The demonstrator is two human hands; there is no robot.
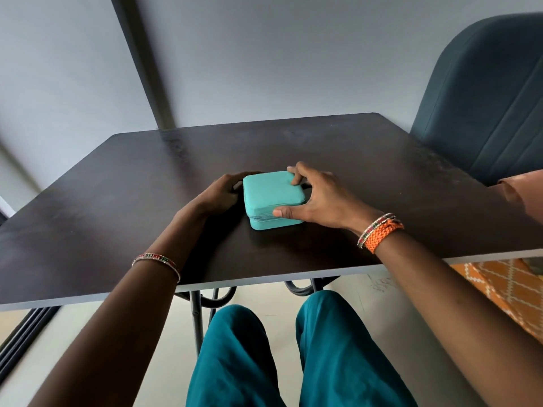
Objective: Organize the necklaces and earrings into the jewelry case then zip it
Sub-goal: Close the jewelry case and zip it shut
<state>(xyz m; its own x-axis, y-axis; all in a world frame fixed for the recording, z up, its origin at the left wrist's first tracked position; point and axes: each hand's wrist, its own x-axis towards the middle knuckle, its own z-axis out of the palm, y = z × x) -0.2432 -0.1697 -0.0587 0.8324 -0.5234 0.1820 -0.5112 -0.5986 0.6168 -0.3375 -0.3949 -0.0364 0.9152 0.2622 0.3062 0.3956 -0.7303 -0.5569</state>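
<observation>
Gripping the closed jewelry case (271, 195), right hand (320, 198) steadied it; left hand (219, 195) curled against its left side, likely zipping.

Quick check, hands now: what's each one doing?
Left hand: curled against the left side of the teal jewelry case; grip cannot be told.
Right hand: grip on the case, thumb at front, fingers on the lid.

Your dark table (117, 207) carries one thing, the closed turquoise jewelry case (271, 198), sitting flat near its middle before you.
</observation>
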